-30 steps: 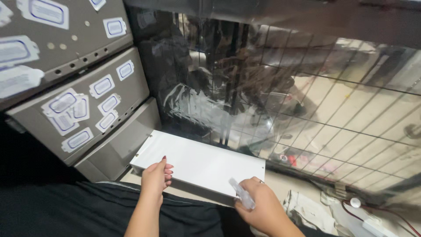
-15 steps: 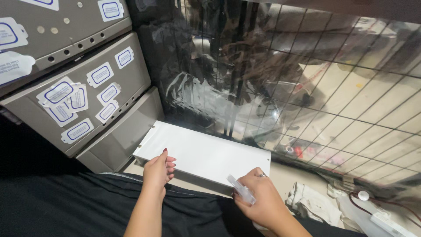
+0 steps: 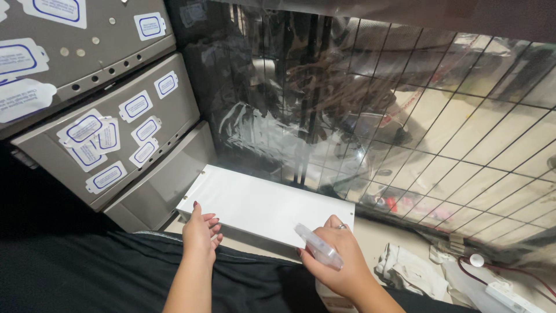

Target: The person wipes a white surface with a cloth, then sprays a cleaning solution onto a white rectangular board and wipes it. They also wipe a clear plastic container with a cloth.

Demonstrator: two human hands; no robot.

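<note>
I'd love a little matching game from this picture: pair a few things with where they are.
Things:
1. white flat box
2. clear tube
3. grey drawers with stickers
4. wire grid

Places:
A. at the left
B. in the right hand
C. under the left hand
D. behind clear plastic sheet, upper right

Pairs: 1-C, 2-B, 3-A, 4-D

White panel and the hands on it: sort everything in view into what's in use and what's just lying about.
In use:
white panel
left hand resting on it
right hand
small clear tube it holds

Lying about:
grey drawer unit
wire grid
crumpled cloth
red cable
</note>
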